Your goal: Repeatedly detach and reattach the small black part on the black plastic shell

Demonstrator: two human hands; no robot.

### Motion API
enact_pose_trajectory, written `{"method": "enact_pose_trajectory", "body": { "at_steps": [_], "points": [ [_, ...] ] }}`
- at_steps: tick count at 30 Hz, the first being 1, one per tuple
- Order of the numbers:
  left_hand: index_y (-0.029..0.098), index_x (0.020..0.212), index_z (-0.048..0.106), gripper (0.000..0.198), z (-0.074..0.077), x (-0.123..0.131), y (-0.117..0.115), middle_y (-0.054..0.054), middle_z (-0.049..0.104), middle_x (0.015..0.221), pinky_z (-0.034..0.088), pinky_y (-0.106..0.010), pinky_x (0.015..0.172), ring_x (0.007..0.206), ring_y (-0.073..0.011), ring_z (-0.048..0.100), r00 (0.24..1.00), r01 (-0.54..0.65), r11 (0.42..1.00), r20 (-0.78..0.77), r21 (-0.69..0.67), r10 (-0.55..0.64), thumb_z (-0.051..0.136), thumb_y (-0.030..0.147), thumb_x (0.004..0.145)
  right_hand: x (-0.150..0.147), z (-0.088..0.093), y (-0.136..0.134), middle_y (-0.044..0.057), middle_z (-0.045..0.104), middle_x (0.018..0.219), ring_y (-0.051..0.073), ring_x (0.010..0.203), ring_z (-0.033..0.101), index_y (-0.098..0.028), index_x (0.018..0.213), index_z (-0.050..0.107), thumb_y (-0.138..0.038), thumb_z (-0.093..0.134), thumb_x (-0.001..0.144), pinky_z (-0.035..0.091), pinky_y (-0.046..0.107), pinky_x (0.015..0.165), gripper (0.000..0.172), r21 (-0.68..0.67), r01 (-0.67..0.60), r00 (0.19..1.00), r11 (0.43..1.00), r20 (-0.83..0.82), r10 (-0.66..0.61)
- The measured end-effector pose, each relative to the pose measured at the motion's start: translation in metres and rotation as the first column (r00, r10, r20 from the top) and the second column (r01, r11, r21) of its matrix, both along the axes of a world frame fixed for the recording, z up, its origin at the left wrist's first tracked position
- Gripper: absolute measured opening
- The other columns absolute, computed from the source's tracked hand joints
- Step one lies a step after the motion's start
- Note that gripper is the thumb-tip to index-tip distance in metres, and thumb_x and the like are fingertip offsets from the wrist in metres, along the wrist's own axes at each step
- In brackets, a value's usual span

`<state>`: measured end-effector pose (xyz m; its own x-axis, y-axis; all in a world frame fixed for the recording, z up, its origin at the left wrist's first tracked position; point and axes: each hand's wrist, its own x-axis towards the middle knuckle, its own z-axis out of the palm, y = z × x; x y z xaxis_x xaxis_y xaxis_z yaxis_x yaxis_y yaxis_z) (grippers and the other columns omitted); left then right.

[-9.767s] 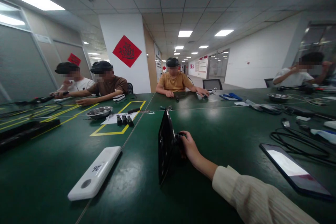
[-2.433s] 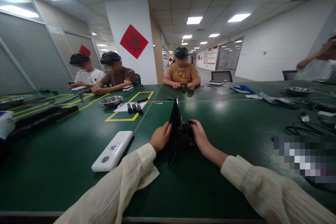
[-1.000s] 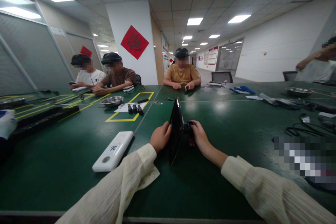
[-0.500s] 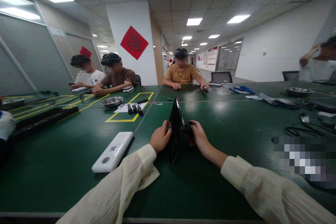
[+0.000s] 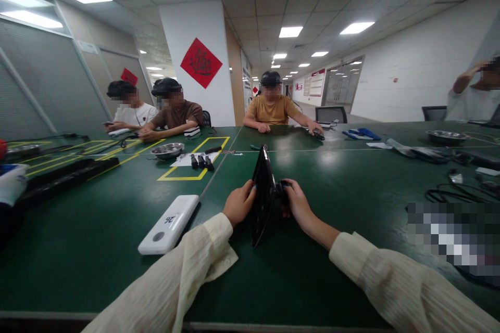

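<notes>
A thin black panel [image 5: 262, 203] with a glossy rim stands nearly on edge on the green table, seen almost side-on. My left hand [image 5: 240, 202] is closed at its left side, the thumb pressing on that face. A small black fitting [image 5: 280, 190] sticks out from the panel's right side, and my right hand [image 5: 299, 203] is closed around it. Some of the right fingers are hidden behind the fitting. Left of my left forearm lies a white power bank [image 5: 169, 225] marked 26.
Three small black clips [image 5: 202, 162] and a metal bowl [image 5: 167, 151] lie ahead on the left. A black tray [image 5: 72, 179] is farther left. On the right are black cables [image 5: 449, 195] and a blurred-out object [image 5: 455, 242]. Several people sit around the table.
My hands and the panel keep nearly the same pose. Across the table, a person's hand with a small dark object has slid to the right. The whole view has shifted slightly.
</notes>
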<state>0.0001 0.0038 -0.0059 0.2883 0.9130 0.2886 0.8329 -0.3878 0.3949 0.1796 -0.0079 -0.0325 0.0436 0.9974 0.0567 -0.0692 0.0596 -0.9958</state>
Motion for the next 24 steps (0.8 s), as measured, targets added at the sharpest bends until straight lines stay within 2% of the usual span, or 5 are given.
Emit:
{"method": "enact_pose_trajectory", "body": {
  "at_steps": [7, 15, 18, 24],
  "points": [
    [0.022, 0.084, 0.051, 0.030, -0.0019, 0.0000, 0.0025, -0.002, 0.061, 0.072, 0.037, -0.024, 0.063, 0.071, -0.0171, 0.060, 1.000, -0.014, 1.000, -0.007, 0.003, 0.014, 0.027, 0.036, 0.093, 0.0004, -0.0018, 0.0005, -0.007, 0.049, 0.046, 0.013, 0.034, 0.048, -0.021, 0.118, 0.041, -0.036, 0.037, 0.084, 0.033, 0.020, 0.032, 0.037, 0.007, -0.008, 1.000, 1.000, 0.004, 0.008],
    [0.022, 0.102, 0.051, 0.029, -0.0038, -0.0018, 0.0023, -0.005, 0.066, 0.089, 0.039, -0.026, 0.069, 0.086, -0.0213, 0.062, 0.995, -0.053, 0.999, -0.084, -0.012, 0.052, 0.027, 0.035, 0.092, 0.0007, -0.0023, 0.0007, -0.007, 0.049, 0.045, 0.014, 0.034, 0.047, -0.020, 0.119, 0.039, -0.036, 0.036, 0.083, 0.032, 0.020, 0.031, 0.039, 0.001, -0.002, 1.000, 1.000, 0.012, 0.002],
    [0.021, 0.095, 0.053, 0.030, -0.0030, -0.0014, 0.0020, -0.005, 0.066, 0.084, 0.038, -0.026, 0.067, 0.080, -0.0204, 0.062, 0.996, -0.032, 0.999, -0.084, 0.003, 0.032, 0.027, 0.035, 0.092, 0.0005, -0.0013, 0.0002, -0.007, 0.049, 0.045, 0.014, 0.034, 0.047, -0.021, 0.117, 0.040, -0.036, 0.037, 0.083, 0.032, 0.020, 0.032, 0.037, 0.000, -0.005, 1.000, 1.000, 0.010, 0.005],
    [0.019, 0.076, 0.057, 0.044, -0.0022, -0.0004, 0.0022, -0.005, 0.063, 0.072, 0.035, -0.025, 0.062, 0.070, -0.0180, 0.060, 0.999, 0.011, 1.000, -0.040, -0.006, -0.011, 0.021, 0.038, 0.093, 0.0006, 0.0004, -0.0014, -0.007, 0.049, 0.045, 0.013, 0.033, 0.047, -0.020, 0.115, 0.040, -0.035, 0.036, 0.083, 0.032, 0.021, 0.032, 0.035, 0.005, -0.001, 1.000, 1.000, 0.010, 0.001]
  ]
}}
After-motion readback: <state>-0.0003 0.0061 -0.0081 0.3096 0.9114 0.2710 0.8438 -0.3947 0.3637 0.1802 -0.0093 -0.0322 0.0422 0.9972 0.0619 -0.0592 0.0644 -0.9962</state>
